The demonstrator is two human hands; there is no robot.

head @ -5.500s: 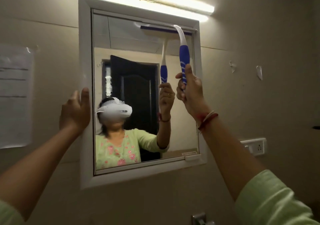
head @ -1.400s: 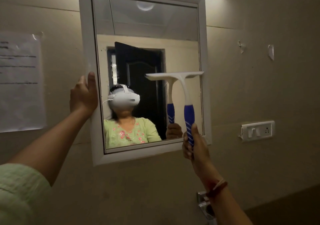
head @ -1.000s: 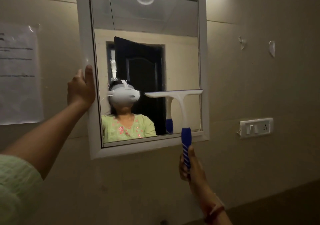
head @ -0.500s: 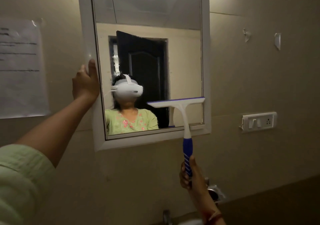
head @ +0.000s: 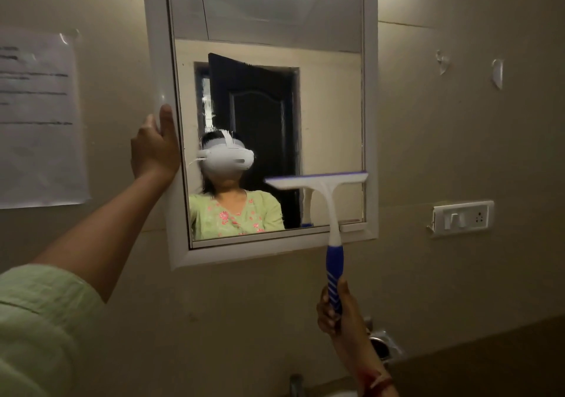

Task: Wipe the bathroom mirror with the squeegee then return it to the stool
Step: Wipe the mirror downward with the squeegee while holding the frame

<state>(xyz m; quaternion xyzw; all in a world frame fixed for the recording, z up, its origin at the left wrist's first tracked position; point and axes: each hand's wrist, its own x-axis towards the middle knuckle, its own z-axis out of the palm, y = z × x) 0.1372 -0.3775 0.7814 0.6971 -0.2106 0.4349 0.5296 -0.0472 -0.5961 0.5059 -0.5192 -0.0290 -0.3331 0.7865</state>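
Note:
The white-framed bathroom mirror [head: 371, 97] hangs on the beige wall straight ahead. My right hand [head: 337, 312] grips the blue handle of the white squeegee [head: 328, 196], below the mirror's bottom right corner. The squeegee's blade lies across the lower right part of the glass, just above the bottom frame. My left hand [head: 154, 147] is wrapped around the mirror's left frame edge at mid height. The stool is not in view.
A printed paper sheet [head: 38, 118] is stuck on the wall at left. A switch and socket plate [head: 463, 217] sits right of the mirror. A metal tap fitting [head: 382, 343] projects from the wall below my right hand.
My right hand has drawn the squeegee down the right side of the glass from the top to near the bottom frame. My left hand has stayed on the mirror's left edge.

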